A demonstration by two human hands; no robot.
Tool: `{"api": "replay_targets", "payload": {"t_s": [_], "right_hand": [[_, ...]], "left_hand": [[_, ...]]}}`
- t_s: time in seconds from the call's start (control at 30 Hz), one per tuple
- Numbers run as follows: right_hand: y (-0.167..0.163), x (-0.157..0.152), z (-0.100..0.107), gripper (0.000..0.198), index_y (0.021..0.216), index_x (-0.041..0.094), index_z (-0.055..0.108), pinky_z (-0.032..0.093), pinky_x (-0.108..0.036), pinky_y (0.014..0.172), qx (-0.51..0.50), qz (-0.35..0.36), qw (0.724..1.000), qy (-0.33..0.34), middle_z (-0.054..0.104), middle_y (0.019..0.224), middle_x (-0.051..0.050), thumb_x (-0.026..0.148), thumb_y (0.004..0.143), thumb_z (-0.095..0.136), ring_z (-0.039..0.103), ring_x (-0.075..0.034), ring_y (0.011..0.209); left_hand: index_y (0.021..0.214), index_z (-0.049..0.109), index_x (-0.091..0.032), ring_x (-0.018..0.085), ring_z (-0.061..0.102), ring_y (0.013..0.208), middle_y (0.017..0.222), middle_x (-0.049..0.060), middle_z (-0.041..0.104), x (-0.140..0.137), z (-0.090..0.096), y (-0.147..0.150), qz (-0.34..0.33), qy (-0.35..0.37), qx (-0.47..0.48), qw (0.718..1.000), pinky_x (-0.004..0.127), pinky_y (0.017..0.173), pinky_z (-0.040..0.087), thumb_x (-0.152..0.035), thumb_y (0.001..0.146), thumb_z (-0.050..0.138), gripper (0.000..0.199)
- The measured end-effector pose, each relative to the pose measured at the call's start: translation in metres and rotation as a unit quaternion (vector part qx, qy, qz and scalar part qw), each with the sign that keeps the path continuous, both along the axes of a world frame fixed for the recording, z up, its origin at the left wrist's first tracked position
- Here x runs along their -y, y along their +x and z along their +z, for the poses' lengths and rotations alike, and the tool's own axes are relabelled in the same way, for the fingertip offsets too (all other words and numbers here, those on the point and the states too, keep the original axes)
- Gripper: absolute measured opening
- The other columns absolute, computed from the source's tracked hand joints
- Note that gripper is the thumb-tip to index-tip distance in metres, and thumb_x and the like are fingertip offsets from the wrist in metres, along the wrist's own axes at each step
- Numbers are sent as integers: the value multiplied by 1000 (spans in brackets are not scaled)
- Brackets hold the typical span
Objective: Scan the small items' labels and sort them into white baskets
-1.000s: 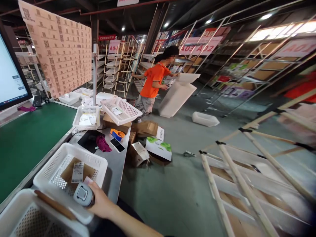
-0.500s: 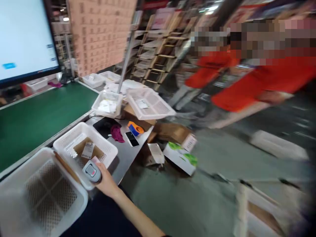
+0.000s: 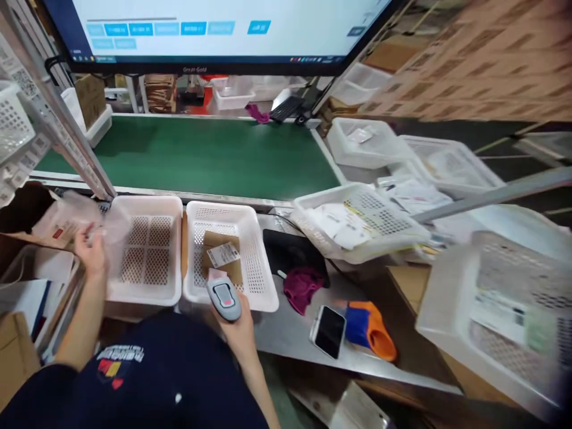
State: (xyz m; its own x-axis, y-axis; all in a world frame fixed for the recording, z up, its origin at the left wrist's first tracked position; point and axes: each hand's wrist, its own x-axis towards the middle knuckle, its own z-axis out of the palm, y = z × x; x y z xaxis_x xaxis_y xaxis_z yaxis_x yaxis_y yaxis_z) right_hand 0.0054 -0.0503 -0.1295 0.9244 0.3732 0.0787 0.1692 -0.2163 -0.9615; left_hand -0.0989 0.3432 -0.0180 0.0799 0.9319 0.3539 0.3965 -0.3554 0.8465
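Observation:
My right hand (image 3: pixel 243 330) is wrapped round a grey handheld barcode scanner (image 3: pixel 224 300), above the near side of a white plastic basket (image 3: pixel 263 262). In that basket lies a brown cardboard packet (image 3: pixel 233 271) with a white printed label. At the left, my left hand (image 3: pixel 93 255) pinches a clear plastic bag (image 3: pixel 117 221), somewhat blurred, over the left side of a second white basket (image 3: pixel 175 238). No item shows on the floor of this second basket. A cardboard box (image 3: pixel 22 217) stands just beyond my left hand.
A green conveyor belt (image 3: pixel 214 158) runs behind the baskets, under a monitor (image 3: pixel 214 36). To the right lie a purple cloth (image 3: pixel 304 289), a phone (image 3: pixel 329 332) and an orange-and-blue tape dispenser (image 3: pixel 370 330). A tilted basket (image 3: pixel 447 292) juts out at the far right.
My view has swung left, from the floor and co-workers to the bench and monitor. My left hand with the plastic bag has come into view. The scanner stays in my right hand.

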Motion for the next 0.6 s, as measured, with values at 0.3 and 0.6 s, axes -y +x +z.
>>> {"api": "replay_targets", "payload": {"t_s": [0.3,0.6], "right_hand": [[-4,74,-10,66,125,17,65,53,-60,108,-59,-114,992,-8,68,120,-14,61,79,82,69,-35,112],[5,131,-34,69,117,17,65,53,-57,107,-112,-185,976,-31,69,119,-16,66,72,84,70,-34,108]], "left_hand": [[143,67,-18,39,62,137,148,21,65,175,-72,131,-533,-160,-119,822,56,116,51,-37,85,77,62],[148,54,0,38,50,148,155,31,55,70,-15,13,-85,7,-351,932,54,125,39,-29,95,60,60]]}}
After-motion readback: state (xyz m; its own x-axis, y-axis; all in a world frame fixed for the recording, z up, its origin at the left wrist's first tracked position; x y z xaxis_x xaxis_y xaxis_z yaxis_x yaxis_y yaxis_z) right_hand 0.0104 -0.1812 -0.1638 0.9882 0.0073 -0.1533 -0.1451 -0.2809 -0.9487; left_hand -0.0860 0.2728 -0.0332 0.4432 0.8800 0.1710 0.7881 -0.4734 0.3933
